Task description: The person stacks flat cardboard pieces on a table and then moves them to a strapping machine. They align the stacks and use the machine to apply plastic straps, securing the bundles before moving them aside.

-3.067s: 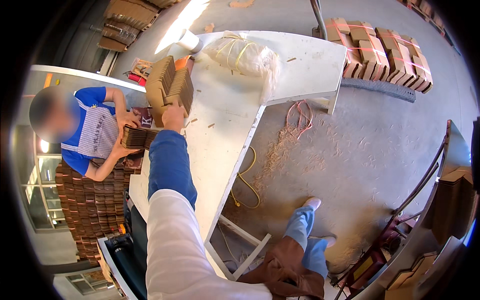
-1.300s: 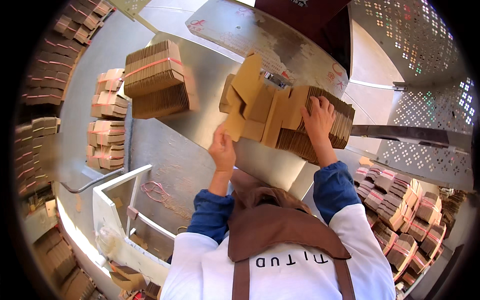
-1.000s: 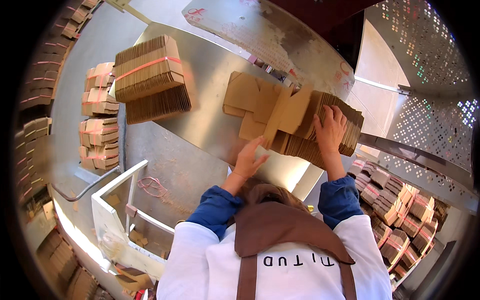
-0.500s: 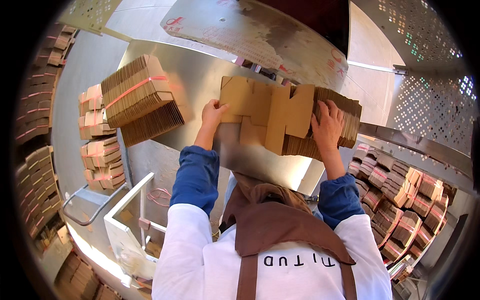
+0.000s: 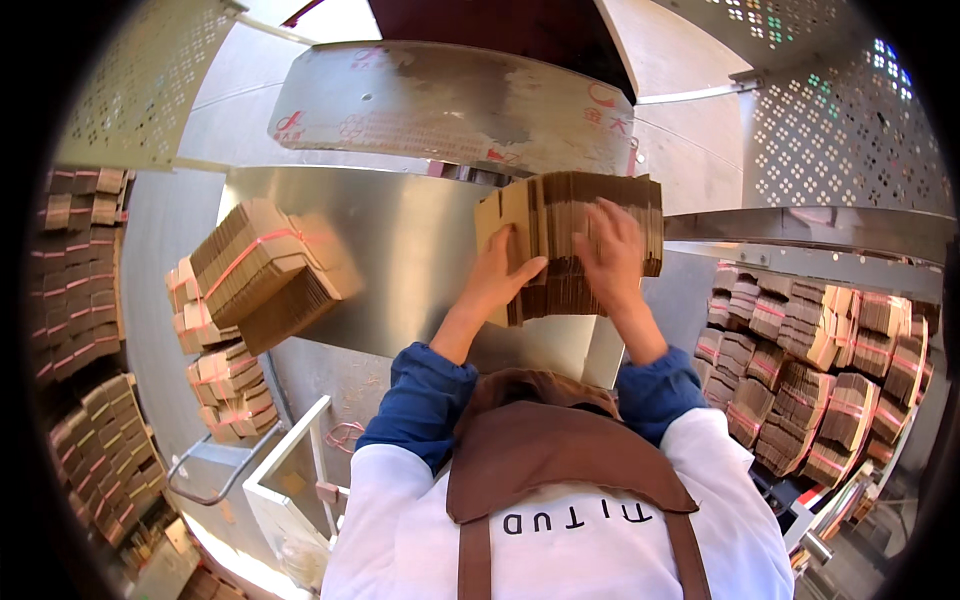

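Note:
A row of flat brown cardboard blanks [image 5: 560,195] stands on edge on the metal table, at its right end. My left hand [image 5: 495,278] rests on the row's left end, thumb and fingers apart and touching the leftmost blanks. On the right part of the same row, my right hand [image 5: 612,255] lies over the top edges with its fingers spread, somewhat blurred. Part of the blanks is hidden under both hands. A tied bundle of cardboard blanks [image 5: 255,262] with a pink strap sits at the table's left end, tilted.
The shiny metal table [image 5: 400,240] spans between bundle and row. Beyond it runs a metal machine panel [image 5: 450,105]. Perforated metal guards [image 5: 840,140] flank the right. Strapped cardboard piles [image 5: 800,400] stand right and left; a white metal frame [image 5: 290,480] is near left.
My left hand has moved right, from the outer edge of a spread-out blank to the row. The spread blanks now stand against the row. The view has shifted slightly.

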`<action>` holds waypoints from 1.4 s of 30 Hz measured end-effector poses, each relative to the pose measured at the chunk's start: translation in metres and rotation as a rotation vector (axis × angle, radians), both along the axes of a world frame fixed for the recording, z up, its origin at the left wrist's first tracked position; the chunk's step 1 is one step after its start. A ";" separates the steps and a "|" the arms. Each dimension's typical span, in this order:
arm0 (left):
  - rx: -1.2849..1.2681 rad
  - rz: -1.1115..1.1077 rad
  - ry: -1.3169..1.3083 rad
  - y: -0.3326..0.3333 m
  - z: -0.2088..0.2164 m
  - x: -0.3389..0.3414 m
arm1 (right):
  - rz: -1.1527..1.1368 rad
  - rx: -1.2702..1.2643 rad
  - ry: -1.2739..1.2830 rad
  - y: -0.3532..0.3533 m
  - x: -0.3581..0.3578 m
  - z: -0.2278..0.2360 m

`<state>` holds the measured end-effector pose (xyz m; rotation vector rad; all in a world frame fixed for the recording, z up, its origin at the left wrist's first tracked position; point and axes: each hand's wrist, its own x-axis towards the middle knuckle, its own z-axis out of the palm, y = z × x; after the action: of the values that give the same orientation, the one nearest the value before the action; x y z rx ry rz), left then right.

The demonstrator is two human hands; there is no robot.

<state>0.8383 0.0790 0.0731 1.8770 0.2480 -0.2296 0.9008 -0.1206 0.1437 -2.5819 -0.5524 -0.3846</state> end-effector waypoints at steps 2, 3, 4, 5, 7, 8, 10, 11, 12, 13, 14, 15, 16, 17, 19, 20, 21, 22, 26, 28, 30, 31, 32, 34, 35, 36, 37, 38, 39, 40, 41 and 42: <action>-0.061 -0.059 0.037 0.003 -0.004 0.000 | -0.142 0.042 -0.051 -0.057 -0.008 0.001; -0.098 -0.058 0.017 0.004 -0.005 0.000 | -0.247 0.018 -0.066 -0.088 -0.012 -0.005; -0.134 -0.058 0.001 0.004 -0.005 -0.001 | -0.351 0.157 0.112 -0.113 -0.017 -0.015; -0.171 -0.058 -0.016 0.004 -0.006 -0.001 | -0.454 0.297 0.288 -0.134 -0.021 -0.027; -0.178 -0.043 -0.002 0.002 0.008 0.006 | -0.525 0.412 0.496 -0.143 -0.024 -0.037; -0.182 -0.036 0.006 -0.001 0.018 0.010 | -0.497 0.386 0.531 -0.135 -0.022 -0.042; -0.083 -0.018 -0.003 -0.001 0.026 0.013 | -0.450 0.316 0.575 -0.108 -0.024 -0.040; -0.146 0.029 0.028 0.002 0.020 0.013 | -0.423 0.379 0.602 -0.101 -0.025 -0.041; -0.204 0.086 0.057 0.008 0.010 0.010 | -0.387 0.443 0.631 -0.095 -0.025 -0.043; -0.266 0.142 0.084 0.015 -0.001 0.008 | -0.352 0.506 0.656 -0.092 -0.023 -0.043; -0.361 0.154 0.109 0.023 -0.011 0.008 | -0.347 0.533 0.717 -0.090 -0.021 -0.041; -0.347 0.141 0.145 0.023 -0.007 0.011 | -0.326 0.576 0.699 -0.092 -0.019 -0.047; -0.333 0.129 0.180 0.021 -0.002 0.014 | -0.305 0.618 0.680 -0.096 -0.017 -0.058; -0.320 0.116 0.215 0.018 0.002 0.017 | -0.284 0.659 0.661 -0.100 -0.014 -0.064; -0.278 0.093 0.114 0.015 -0.001 0.020 | -0.228 0.547 0.736 -0.108 -0.005 -0.061; -0.247 0.081 0.076 0.016 -0.003 0.016 | -0.202 0.491 0.771 -0.108 -0.001 -0.059; -0.226 0.058 0.038 0.012 -0.005 0.014 | -0.164 0.462 0.788 -0.109 0.001 -0.059; -0.400 0.042 0.109 0.013 0.004 0.011 | -0.130 0.426 0.799 -0.112 0.003 -0.058; 0.083 -0.320 -0.186 0.033 -0.018 -0.002 | -0.006 0.612 0.853 -0.132 0.006 -0.086; 0.103 -0.323 -0.202 0.035 -0.022 0.001 | 0.024 0.608 0.808 -0.123 0.006 -0.093; 0.151 -0.302 -0.279 0.032 -0.039 0.005 | 0.057 0.609 0.741 -0.117 0.007 -0.100; 0.167 -0.292 -0.316 0.030 -0.046 0.003 | 0.068 0.603 0.711 -0.114 0.006 -0.098; 0.112 -0.283 -0.223 0.032 -0.055 0.004 | 0.051 0.609 0.718 -0.109 0.007 -0.100; 0.057 -0.276 -0.086 0.039 -0.058 0.010 | 0.022 0.629 0.719 -0.103 0.013 -0.093; 0.045 -0.280 -0.021 0.039 -0.058 0.004 | -0.011 0.613 0.758 -0.105 0.006 -0.090; 0.082 -0.294 -0.008 0.042 -0.044 0.006 | -0.036 0.601 0.782 -0.105 0.006 -0.084; 0.067 -0.318 0.040 0.043 -0.013 0.009 | -0.068 0.594 0.809 -0.105 0.002 -0.075; 0.054 -0.341 0.088 0.044 0.018 0.012 | -0.067 0.562 0.811 -0.107 -0.001 -0.062; 0.030 -0.314 0.113 0.048 0.050 0.014 | -0.062 0.527 0.813 -0.109 -0.002 -0.048; 0.005 -0.284 0.141 0.052 0.079 0.011 | -0.054 0.491 0.819 -0.109 -0.004 -0.032; -0.021 -0.256 0.173 0.056 0.102 0.008 | -0.086 0.489 0.967 -0.106 -0.004 -0.009; -0.096 -0.290 0.172 0.060 0.119 0.009 | -0.129 0.490 1.114 -0.103 0.000 0.017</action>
<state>0.8473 0.1390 0.1925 1.7952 0.0783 -0.5921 0.9011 -0.2241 0.1610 -1.9338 0.1139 0.7639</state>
